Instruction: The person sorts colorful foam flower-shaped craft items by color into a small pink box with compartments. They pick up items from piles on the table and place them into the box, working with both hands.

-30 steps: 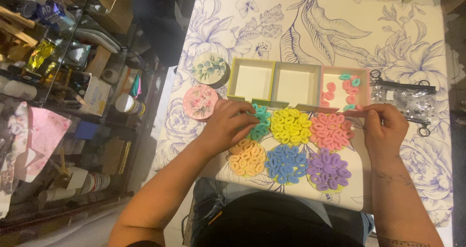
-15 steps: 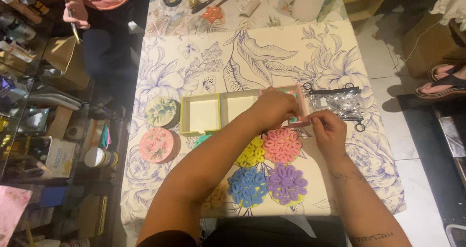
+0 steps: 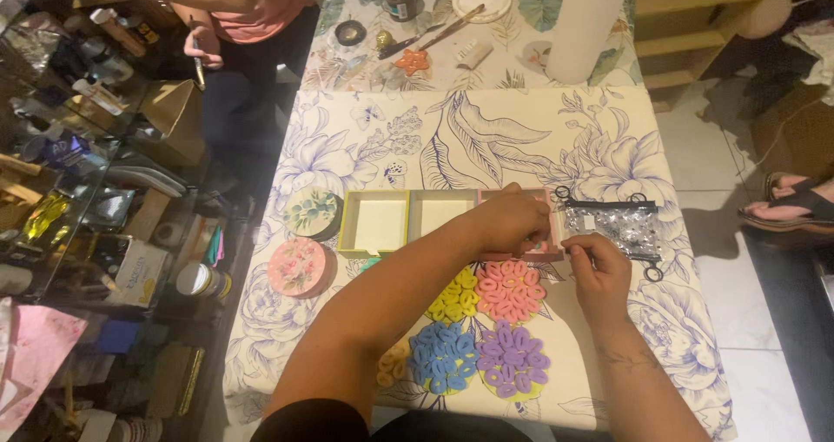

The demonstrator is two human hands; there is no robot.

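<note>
Head view. Three-compartment tray (image 3: 408,222) sits mid-table on the floral tablecloth (image 3: 365,138), long axis running left to right — two cream compartments at left, a pink one at right. Left hand (image 3: 512,220) reaches across the body and rests over the pink compartment, fingers curled down into it; whether they pinch anything cannot be told. Right hand (image 3: 599,272) sits just beside the tray's right end, thumb and fingertips pressed together as if on something small — the item itself too small to make out. Clear zip pouch (image 3: 621,226) lies just beyond that hand. Foam flowers below the tray: yellow (image 3: 453,299), pink (image 3: 510,290), blue (image 3: 443,357), purple (image 3: 511,361). Two round coasters (image 3: 300,266) to the tray's left.
</note>
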